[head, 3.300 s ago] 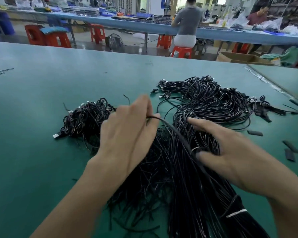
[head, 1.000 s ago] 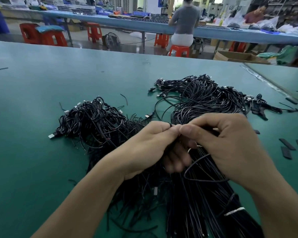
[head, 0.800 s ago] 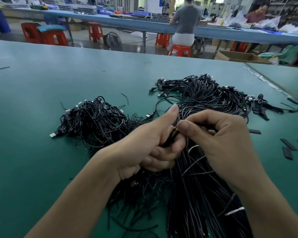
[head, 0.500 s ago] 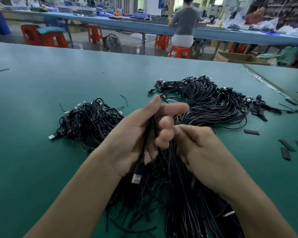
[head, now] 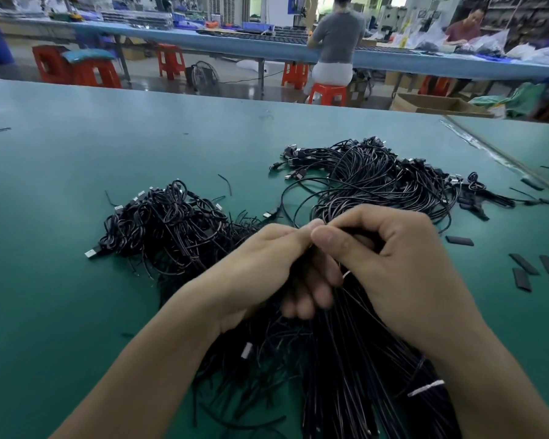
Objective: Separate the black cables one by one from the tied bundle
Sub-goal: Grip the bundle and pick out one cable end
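A single black cable (head: 358, 232) is pinched by the left hand (head: 267, 270) and the right hand (head: 400, 274); the tied bundle (head: 355, 359) lies under them. A slow pull free is judged to be needed next.

Both hands meet over the tied bundle (head: 355, 369) on the green table (head: 76, 280); left hand (head: 260, 274) and right hand (head: 393, 264) pinch black cables.
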